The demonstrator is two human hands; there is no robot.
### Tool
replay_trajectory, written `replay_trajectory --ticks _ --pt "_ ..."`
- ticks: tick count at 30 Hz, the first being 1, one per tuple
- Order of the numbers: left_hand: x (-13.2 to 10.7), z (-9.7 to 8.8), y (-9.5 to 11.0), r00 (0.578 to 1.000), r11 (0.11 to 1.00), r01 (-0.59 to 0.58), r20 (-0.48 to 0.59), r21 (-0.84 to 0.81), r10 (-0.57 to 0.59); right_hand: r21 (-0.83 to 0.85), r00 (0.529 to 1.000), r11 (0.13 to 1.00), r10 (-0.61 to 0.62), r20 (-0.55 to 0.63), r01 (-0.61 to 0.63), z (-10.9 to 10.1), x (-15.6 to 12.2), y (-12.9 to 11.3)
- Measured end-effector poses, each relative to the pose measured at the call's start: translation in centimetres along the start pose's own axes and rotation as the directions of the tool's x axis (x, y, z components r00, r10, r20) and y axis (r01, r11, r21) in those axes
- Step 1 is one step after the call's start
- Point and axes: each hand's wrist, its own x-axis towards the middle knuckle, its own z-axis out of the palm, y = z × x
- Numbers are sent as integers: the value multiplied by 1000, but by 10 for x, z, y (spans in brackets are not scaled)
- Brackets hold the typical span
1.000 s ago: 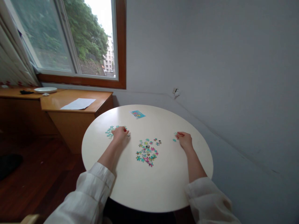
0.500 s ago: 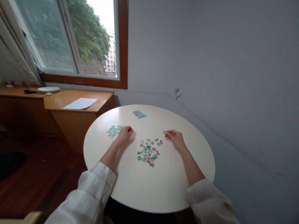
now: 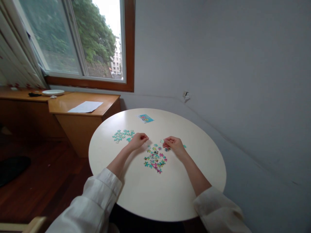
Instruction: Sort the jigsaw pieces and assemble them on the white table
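Note:
A loose pile of colourful puzzle pieces (image 3: 155, 157) lies in the middle of the round cream table (image 3: 157, 200). My right hand (image 3: 173, 144) is just beyond the pile's right edge, fingers pinched on a small pale puzzle piece (image 3: 162, 141). At the pile's far left edge my left hand (image 3: 139, 140) is curled closed, and what it holds is hidden. A group of teal pieces (image 3: 122, 134) lies left of that hand. One teal piece (image 3: 185, 146) sits just right of my right hand.
A small blue picture card (image 3: 146, 118) lies at the table's far side. A wooden desk (image 3: 80, 113) with a sheet of paper (image 3: 85, 106) and a white plate (image 3: 53, 92) stands at the left under the window. A grey wall runs along the right.
Both hands have moved inward toward the central pile. The right hand carried a piece leftward from the table's right side, and the left hand left the teal group, moving right.

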Motion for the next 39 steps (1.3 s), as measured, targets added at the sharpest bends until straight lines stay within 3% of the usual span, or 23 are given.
replay_trajectory --ticks 6,13,39 --pt "-8 13 18 990 988 -44 124 -147 63 -21 998 998 -52 48 53 12 -5 -4" --pt "-16 20 34 979 976 -27 193 -216 70 -39 994 996 -71 81 74 13 -7 -8" --pt "-16 20 35 979 975 -38 185 -220 80 -26 987 996 -82 136 87 14 -6 -3"
